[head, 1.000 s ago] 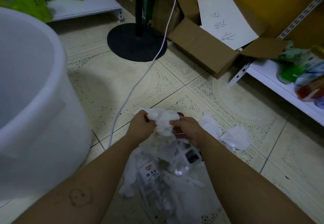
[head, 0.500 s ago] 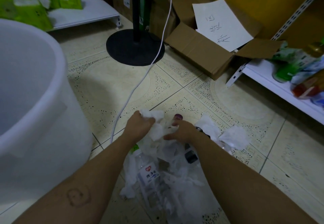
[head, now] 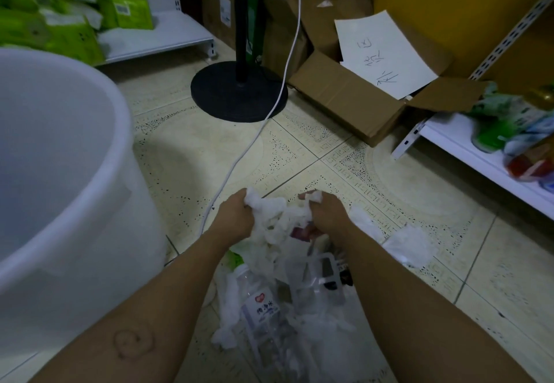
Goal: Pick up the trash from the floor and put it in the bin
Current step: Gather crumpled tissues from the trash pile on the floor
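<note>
A heap of trash lies on the tiled floor between my forearms: crumpled white tissue [head: 277, 223], a clear plastic water bottle [head: 260, 307] with a red-and-blue label, and a clear plastic tray [head: 314, 280]. My left hand [head: 235, 219] is closed on one end of the tissue wad. My right hand [head: 325, 214] grips the other end, with a bit of tissue poking out above the fingers. Two loose tissues [head: 407, 246] lie on the floor to the right. The big white bin [head: 120, 130] stands at the left, its opening toward me.
A black round fan base [head: 239, 91] with a pole stands ahead, and its white cable [head: 239, 157] runs across the floor toward my left hand. An open cardboard box [head: 344, 97] with a paper sheet sits beyond. White shelves with packets flank both sides.
My hands have drawn apart, stretching the tissue wad between them, and more of the pile is gathered under them. The view has shifted slightly.
</note>
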`<state>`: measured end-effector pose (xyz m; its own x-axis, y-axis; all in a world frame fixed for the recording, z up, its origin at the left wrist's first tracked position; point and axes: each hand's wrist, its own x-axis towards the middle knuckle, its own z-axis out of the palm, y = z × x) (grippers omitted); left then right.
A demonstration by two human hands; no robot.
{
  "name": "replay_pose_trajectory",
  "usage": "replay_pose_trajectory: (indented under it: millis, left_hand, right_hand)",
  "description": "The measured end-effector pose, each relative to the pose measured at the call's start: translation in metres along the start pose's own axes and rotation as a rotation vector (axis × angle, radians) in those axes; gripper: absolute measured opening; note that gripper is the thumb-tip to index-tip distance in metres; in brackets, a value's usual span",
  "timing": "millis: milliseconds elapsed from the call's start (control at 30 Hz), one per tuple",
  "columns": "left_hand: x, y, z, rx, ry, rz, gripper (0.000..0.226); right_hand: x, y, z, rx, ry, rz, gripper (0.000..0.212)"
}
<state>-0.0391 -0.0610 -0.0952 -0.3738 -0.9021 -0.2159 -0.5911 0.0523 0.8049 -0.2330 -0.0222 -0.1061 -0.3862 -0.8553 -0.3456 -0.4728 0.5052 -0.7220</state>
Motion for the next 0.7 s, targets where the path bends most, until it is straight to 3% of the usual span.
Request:
replay_pose_trajectory:
  millis: [100,200,300,367,467,600,700]
  left_hand:
    - [0.003,0.021,-0.009,-0.061,-0.057,-0.053,0.036]
    - [0.006,0.045,-0.027,-0.045,-0.035,-0.038,0.054]
    - [0.01,0.067,-0.057,0.028,0.133,0.082,0.033]
    - [0.012,0.083,-0.081,0.01,0.265,0.131,0.029]
    - [0.01,0.107,-0.118,0.02,0.396,0.211,0.045]
    - [-0.003,0.13,-0.173,0.227,0.494,0.203,0.002]
    - [-0.023,0.13,-0.222,0.35,0.545,0.136,0.009]
  right_hand:
    - [-0.001,-0.02,-0.01,0.306,-0.028,0.06,0.023]
    - [-0.005,-0.049,-0.021,0.679,-0.175,0.148,0.019]
    - [-0.007,-0.083,-0.032,0.833,-0.294,0.116,0.038]
    - [-0.009,-0.106,-0.035,0.85,-0.277,0.026,0.035]
    - [-0.009,-0.139,-0.035,0.769,-0.211,-0.162,0.027]
    - [-0.013,-0.181,-0.028,0.861,-0.212,-0.317,0.015]
    - [-0.024,-0.217,-0.013,0.84,-0.273,-0.433,0.014]
